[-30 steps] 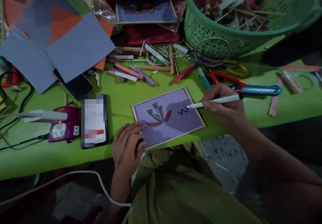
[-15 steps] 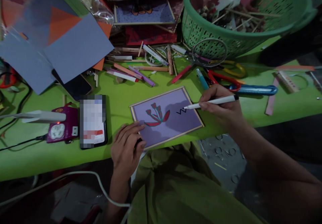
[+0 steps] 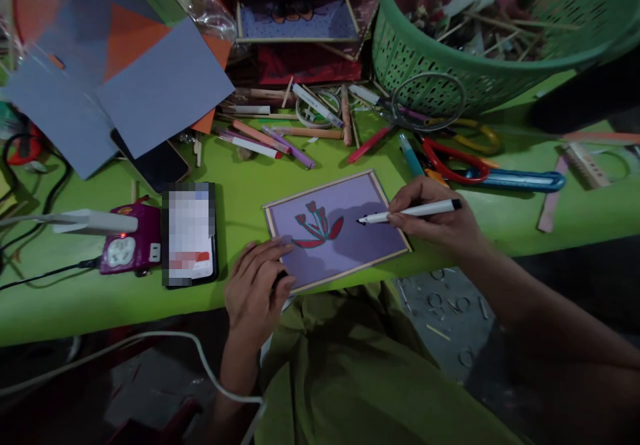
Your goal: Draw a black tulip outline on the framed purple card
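Note:
A purple card picture point(image 3: 345, 258) with thin wooden strips along its edges lies on the green table in front of me. Red flowers with green outlines point(image 3: 320, 225) are drawn on its left half. My right hand point(image 3: 430, 215) pinches a white marker pen point(image 3: 425, 208), its black tip touching the card's right half. Black marks at the tip are partly covered by the pen. At the card's lower left corner, my left hand point(image 3: 260, 282) grips the edge, fingers over the border. A small dark thing beside its thumb is too unclear to name.
Pens point(image 3: 265, 145) lie behind the card, with red-handled scissors point(image 3: 455, 158) and a blue cutter point(image 3: 525, 180) to the right. A green basket point(image 3: 415, 58) of scraps stands behind. Phone point(image 3: 190, 238), purple power socket point(image 3: 130, 238) and paper sheets point(image 3: 170, 85) are at left.
The right hand has shifted its pen tip left and slightly down over the zigzag line, which the pen now partly hides. The left hand keeps its place on the card; the whole view has shifted slightly.

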Available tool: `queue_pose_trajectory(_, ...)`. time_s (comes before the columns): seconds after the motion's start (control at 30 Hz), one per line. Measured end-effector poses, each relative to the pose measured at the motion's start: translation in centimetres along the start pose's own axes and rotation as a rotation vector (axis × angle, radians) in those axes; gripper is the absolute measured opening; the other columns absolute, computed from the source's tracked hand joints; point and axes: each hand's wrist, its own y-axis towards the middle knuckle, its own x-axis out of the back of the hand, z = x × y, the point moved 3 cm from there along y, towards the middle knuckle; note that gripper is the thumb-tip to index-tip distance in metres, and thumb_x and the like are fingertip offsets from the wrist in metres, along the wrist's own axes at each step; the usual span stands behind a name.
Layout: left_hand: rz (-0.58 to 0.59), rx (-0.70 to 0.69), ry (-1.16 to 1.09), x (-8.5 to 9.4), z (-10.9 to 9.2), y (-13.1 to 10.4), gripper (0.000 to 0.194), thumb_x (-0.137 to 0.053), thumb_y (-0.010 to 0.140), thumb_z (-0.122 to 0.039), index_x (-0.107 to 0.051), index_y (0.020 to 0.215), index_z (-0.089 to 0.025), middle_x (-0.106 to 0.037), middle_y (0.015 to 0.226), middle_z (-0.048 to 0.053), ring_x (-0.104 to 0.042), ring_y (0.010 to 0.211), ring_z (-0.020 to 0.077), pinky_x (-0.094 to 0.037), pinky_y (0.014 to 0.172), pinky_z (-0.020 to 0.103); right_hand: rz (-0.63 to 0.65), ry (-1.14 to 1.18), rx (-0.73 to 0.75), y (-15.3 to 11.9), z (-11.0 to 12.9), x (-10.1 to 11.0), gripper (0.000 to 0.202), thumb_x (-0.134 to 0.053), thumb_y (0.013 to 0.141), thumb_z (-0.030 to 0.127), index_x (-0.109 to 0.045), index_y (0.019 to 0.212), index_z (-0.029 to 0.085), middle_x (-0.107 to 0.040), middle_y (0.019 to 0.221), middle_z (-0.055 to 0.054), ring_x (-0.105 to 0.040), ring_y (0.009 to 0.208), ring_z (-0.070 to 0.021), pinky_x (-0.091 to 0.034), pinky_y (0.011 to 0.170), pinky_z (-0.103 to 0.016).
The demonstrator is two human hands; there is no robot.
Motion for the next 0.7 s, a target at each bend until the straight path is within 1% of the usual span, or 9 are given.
queue_pose_trajectory(0.1,-0.002,-0.005,0.004,-0.03,0.05,-0.11,0.023,-0.050,0.110,-0.040,-0.064,0.096,-0.026,-0.083,0.118,0.006,-0.073,0.125,0.0228,-0.051,0.115,0.045,0.012,0.003,0.016,-0.07,-0.16,0.00,0.033,-0.094,0.075,0.048,-0.071,0.079,0.025,-0.068,0.073,0.000,-0.058,0.062,-0.0144,-0.043,0.055,-0.028)
queue_pose_trajectory(0.27,0.005,0.000,0.002,-0.02,-0.04,-0.03,0.025,-0.048,0.110,-0.042,-0.063,0.097,-0.026,-0.082,0.119,0.007,-0.073,0.127,0.0234,-0.051,0.116,0.046,0.013,-0.037,0.035,-0.11,-0.35,0.09,0.035,-0.092,0.076,0.055,-0.072,0.078,0.026,-0.068,0.072,0.000,-0.058,0.062,-0.0155,-0.044,0.053,-0.029)
queue_pose_trajectory(0.43,-0.003,-0.022,0.003,0.10,-0.28,0.19,0.026,-0.047,0.111,-0.042,-0.060,0.096,-0.026,-0.082,0.120,0.005,-0.072,0.128,0.0222,-0.050,0.116,0.045,0.025,-0.047,0.048,-0.08,-0.34,0.10,0.033,-0.092,0.078,0.053,-0.072,0.079,0.026,-0.068,0.074,0.000,-0.058,0.062,-0.0152,-0.044,0.053,-0.029)
queue_pose_trajectory(0.6,0.014,-0.008,0.004,0.12,-0.25,0.19,0.028,-0.046,0.112,-0.043,-0.062,0.095,-0.026,-0.082,0.120,0.005,-0.072,0.128,0.0221,-0.050,0.115,0.045,0.031,-0.038,0.058,-0.16,-0.19,0.00,0.031,-0.090,0.081,0.049,-0.071,0.081,0.025,-0.068,0.072,0.001,-0.058,0.061,-0.0138,-0.043,0.051,-0.027)
queue_pose_trajectory(0.7,0.008,-0.002,-0.010,0.09,-0.22,0.14,0.026,-0.048,0.111,-0.043,-0.062,0.096,-0.026,-0.082,0.120,0.005,-0.072,0.128,0.0225,-0.050,0.116,0.045,0.036,-0.053,0.055,-0.16,-0.15,-0.04,0.032,-0.090,0.081,0.051,-0.071,0.080,0.025,-0.067,0.071,0.001,-0.057,0.059,-0.0130,-0.043,0.051,-0.027)
